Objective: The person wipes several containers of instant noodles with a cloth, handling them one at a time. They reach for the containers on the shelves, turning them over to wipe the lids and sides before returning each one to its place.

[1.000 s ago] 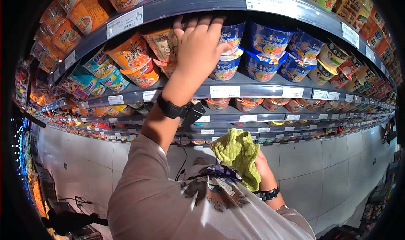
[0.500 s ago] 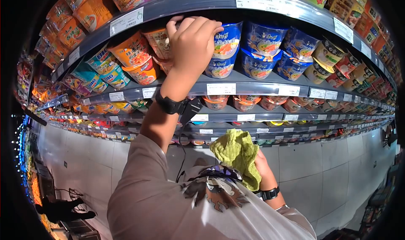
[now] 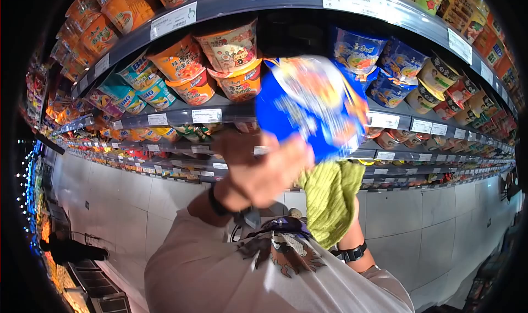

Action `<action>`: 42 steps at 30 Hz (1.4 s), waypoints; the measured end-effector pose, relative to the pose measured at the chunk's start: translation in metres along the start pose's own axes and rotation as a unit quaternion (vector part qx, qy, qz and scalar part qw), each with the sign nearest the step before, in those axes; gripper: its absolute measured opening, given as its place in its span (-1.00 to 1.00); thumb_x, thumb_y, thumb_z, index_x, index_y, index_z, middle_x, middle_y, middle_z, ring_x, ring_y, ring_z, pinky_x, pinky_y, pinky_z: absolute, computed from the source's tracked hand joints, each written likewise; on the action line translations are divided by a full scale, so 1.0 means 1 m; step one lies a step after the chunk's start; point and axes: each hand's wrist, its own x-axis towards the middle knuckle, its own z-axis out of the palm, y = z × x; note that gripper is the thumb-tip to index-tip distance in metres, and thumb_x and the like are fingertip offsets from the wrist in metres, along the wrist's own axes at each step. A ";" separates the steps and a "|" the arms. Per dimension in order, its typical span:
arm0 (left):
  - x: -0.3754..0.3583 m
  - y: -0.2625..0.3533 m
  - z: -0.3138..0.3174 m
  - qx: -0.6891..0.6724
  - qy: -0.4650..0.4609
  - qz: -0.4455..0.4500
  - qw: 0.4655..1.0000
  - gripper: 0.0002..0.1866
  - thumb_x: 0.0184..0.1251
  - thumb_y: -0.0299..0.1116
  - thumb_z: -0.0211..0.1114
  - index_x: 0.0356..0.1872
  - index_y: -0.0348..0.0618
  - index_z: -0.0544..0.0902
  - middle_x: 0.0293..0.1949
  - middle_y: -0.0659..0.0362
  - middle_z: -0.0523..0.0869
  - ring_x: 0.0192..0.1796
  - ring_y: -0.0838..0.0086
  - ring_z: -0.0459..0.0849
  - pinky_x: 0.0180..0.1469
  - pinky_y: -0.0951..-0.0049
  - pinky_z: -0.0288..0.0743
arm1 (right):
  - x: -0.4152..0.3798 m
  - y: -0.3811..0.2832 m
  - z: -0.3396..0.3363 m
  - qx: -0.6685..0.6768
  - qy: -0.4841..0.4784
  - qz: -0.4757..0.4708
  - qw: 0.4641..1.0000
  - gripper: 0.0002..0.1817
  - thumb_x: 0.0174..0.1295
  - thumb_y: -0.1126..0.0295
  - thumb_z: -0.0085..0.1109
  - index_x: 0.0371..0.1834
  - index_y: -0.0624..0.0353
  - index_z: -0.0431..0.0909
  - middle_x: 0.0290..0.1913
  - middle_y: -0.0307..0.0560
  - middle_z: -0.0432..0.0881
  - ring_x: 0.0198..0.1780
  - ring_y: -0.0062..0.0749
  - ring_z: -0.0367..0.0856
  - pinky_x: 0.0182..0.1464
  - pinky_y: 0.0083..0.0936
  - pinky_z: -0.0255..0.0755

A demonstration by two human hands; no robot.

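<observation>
My left hand (image 3: 258, 167) grips a blue instant-noodle bowl (image 3: 311, 106), blurred by motion, held in front of the shelf and tilted toward me. Right below the bowl, my right hand (image 3: 344, 228) holds a yellow-green cloth (image 3: 330, 200), bunched up and nearly touching the bowl's underside. Most of the right hand is hidden by the cloth; a black watch shows on its wrist. A dark empty gap (image 3: 291, 32) shows on the shelf behind the bowl.
Grey shelves (image 3: 220, 114) hold rows of noodle bowls: orange bowls (image 3: 234, 65) left of the gap, blue bowls (image 3: 379, 71) right of it. White price labels (image 3: 206, 115) line the shelf edges. A person (image 3: 69, 251) stands far down the tiled aisle.
My left hand has pulled the blue bowl off the shelf and down toward me, leaving a gap. The right hand has raised the cloth up under it.
</observation>
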 end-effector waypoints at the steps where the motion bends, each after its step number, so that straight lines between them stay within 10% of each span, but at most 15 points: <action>1: -0.013 0.014 -0.002 -0.048 -0.008 0.038 0.998 -0.77 0.11 -0.33 0.44 -0.17 0.03 0.79 -0.03 0.37 0.78 -0.04 0.52 0.62 0.06 0.34 0.34 | 0.002 0.001 0.002 0.044 0.008 -0.018 0.999 -0.35 0.49 0.03 0.01 0.49 0.24 0.28 0.42 0.11 0.45 0.30 -0.07 0.56 0.33 -0.19 0.50; 7: -0.065 0.061 0.030 -0.344 -0.039 -0.005 0.938 -0.68 0.08 -0.34 0.51 -0.09 -0.05 0.74 0.12 0.21 0.66 0.14 0.36 0.59 0.13 0.21 0.44 | 0.018 0.017 -0.015 0.006 0.031 0.023 0.999 -0.35 0.49 0.02 0.01 0.49 0.23 0.28 0.42 0.12 0.45 0.31 -0.07 0.56 0.34 -0.18 0.50; 9: -0.072 0.071 0.040 -0.390 -0.007 -0.127 0.912 -0.41 -0.04 -0.24 0.66 0.09 -0.01 0.67 0.33 0.03 0.48 0.27 0.17 0.54 0.26 0.09 0.43 | 0.018 0.023 -0.018 -0.009 0.030 0.030 0.999 -0.34 0.49 0.01 0.01 0.49 0.23 0.28 0.42 0.13 0.45 0.31 -0.07 0.56 0.34 -0.17 0.49; 11: -0.076 0.068 0.042 -0.396 -0.061 -0.261 0.878 0.36 -0.32 -0.02 0.81 0.56 0.03 0.09 0.51 -0.20 0.14 0.49 -0.08 0.31 0.47 -0.03 0.26 | 0.020 0.029 -0.019 -0.024 0.028 0.029 0.999 -0.34 0.49 0.01 0.01 0.49 0.23 0.28 0.42 0.13 0.45 0.31 -0.07 0.55 0.34 -0.17 0.49; 13: -0.092 0.074 0.052 -0.569 -0.074 -0.378 0.727 0.57 -0.44 0.06 0.82 0.60 -0.14 -0.12 0.52 -0.23 0.13 0.52 -0.12 0.25 0.52 0.04 0.21 | 0.019 0.034 -0.020 -0.040 0.031 0.026 0.998 -0.34 0.49 0.00 0.01 0.49 0.23 0.29 0.42 0.13 0.45 0.31 -0.06 0.55 0.34 -0.17 0.49; 14: -0.098 0.069 0.045 -0.531 -0.170 -0.366 0.745 0.65 -0.43 -0.14 0.86 0.62 -0.06 -0.30 0.55 -0.18 0.15 0.58 0.03 0.17 0.57 0.04 0.07 | 0.019 0.038 -0.019 -0.045 0.032 0.023 0.998 -0.34 0.49 0.00 0.01 0.49 0.23 0.29 0.42 0.13 0.45 0.32 -0.06 0.55 0.34 -0.17 0.49; 19: -0.100 0.053 0.052 -0.502 -0.165 -0.395 0.752 0.38 -0.48 -0.07 0.82 0.49 -0.34 0.19 0.36 -0.16 0.42 0.41 -0.01 0.42 0.46 0.08 0.28 | 0.021 0.055 -0.013 -0.070 0.055 0.007 0.996 -0.33 0.49 -0.02 0.01 0.48 0.22 0.29 0.42 0.14 0.45 0.32 -0.06 0.54 0.35 -0.16 0.48; 24: -0.117 0.037 0.050 -0.555 -0.056 -0.465 0.687 0.30 -0.46 -0.18 0.81 0.45 -0.33 0.21 0.31 -0.06 0.46 0.37 0.15 0.46 0.44 0.17 0.29 | 0.020 0.066 -0.026 -0.189 0.089 -0.068 0.976 -0.33 0.49 -0.03 0.00 0.48 0.22 0.29 0.42 0.14 0.45 0.32 -0.06 0.54 0.35 -0.15 0.48; 26: -0.130 0.036 0.045 -0.583 -0.010 -0.494 0.645 0.30 -0.43 -0.20 0.81 0.45 -0.32 0.20 0.31 -0.02 0.43 0.38 0.21 0.43 0.45 0.19 0.28 | 0.014 0.051 0.014 -0.013 0.068 -0.059 0.996 -0.36 0.52 -0.01 -0.02 0.48 0.22 0.29 0.40 0.13 0.47 0.35 -0.10 0.52 0.36 -0.16 0.47; 29: -0.141 0.028 0.030 -0.588 -0.104 -0.450 0.664 0.27 -0.42 -0.20 0.80 0.44 -0.32 0.22 0.33 -0.04 0.40 0.40 0.21 0.42 0.46 0.20 0.27 | 0.017 0.038 0.054 -0.045 0.032 -0.140 0.989 -0.38 0.52 0.01 -0.01 0.45 0.25 0.34 0.35 0.06 0.53 0.27 -0.16 0.59 0.34 -0.22 0.49; 33: -0.133 0.027 0.014 -0.583 -0.191 -0.468 0.636 0.29 -0.44 -0.15 0.77 0.46 -0.32 0.23 0.32 -0.13 0.45 0.39 0.04 0.43 0.43 0.16 0.31 | 0.029 0.027 0.070 -0.617 0.103 -0.059 0.778 -0.53 0.52 0.32 -0.07 0.38 0.39 0.42 0.42 0.12 0.47 0.43 -0.18 0.44 0.50 -0.31 0.21; 35: -0.147 0.028 0.014 -0.385 -0.251 -0.409 0.788 0.18 -0.37 -0.07 0.73 0.38 -0.36 0.32 0.24 -0.22 0.49 0.33 -0.09 0.46 0.37 0.07 0.38 | 0.037 0.038 0.074 -0.794 -0.022 -0.117 0.597 -0.49 0.52 0.36 -0.08 0.45 0.40 0.33 0.50 0.19 0.36 0.55 -0.08 0.27 0.59 -0.29 0.01; 37: -0.160 0.031 0.016 -0.335 -0.302 -0.415 0.790 0.17 -0.37 -0.03 0.72 0.37 -0.33 0.33 0.24 -0.21 0.50 0.33 -0.09 0.46 0.35 0.02 0.39 | 0.034 0.063 0.080 -0.770 -0.062 -0.124 0.623 -0.49 0.54 0.38 -0.15 0.49 0.36 0.29 0.57 0.19 0.24 0.63 -0.04 0.09 0.62 -0.26 -0.09; 39: -0.195 0.030 0.030 -0.307 -0.287 -0.214 0.882 -0.17 0.02 -0.05 0.56 0.34 -0.14 0.46 0.29 -0.03 0.57 0.32 0.02 0.54 0.35 0.08 0.43 | 0.017 0.074 0.093 -0.787 -0.122 -0.113 0.594 -0.45 0.47 0.40 -0.13 0.52 0.31 0.27 0.58 0.15 0.23 0.62 0.03 0.12 0.62 -0.18 -0.07; 42: -0.235 0.035 0.030 -0.422 -0.265 -0.244 0.832 -0.15 0.17 -0.08 0.51 0.46 -0.14 0.35 0.46 0.04 0.42 0.48 0.21 0.40 0.47 0.15 0.31 | -0.004 0.083 0.090 -0.835 -0.140 -0.109 0.520 -0.47 0.44 0.42 -0.13 0.48 0.27 0.34 0.56 0.16 0.25 0.61 0.07 0.13 0.60 -0.16 -0.03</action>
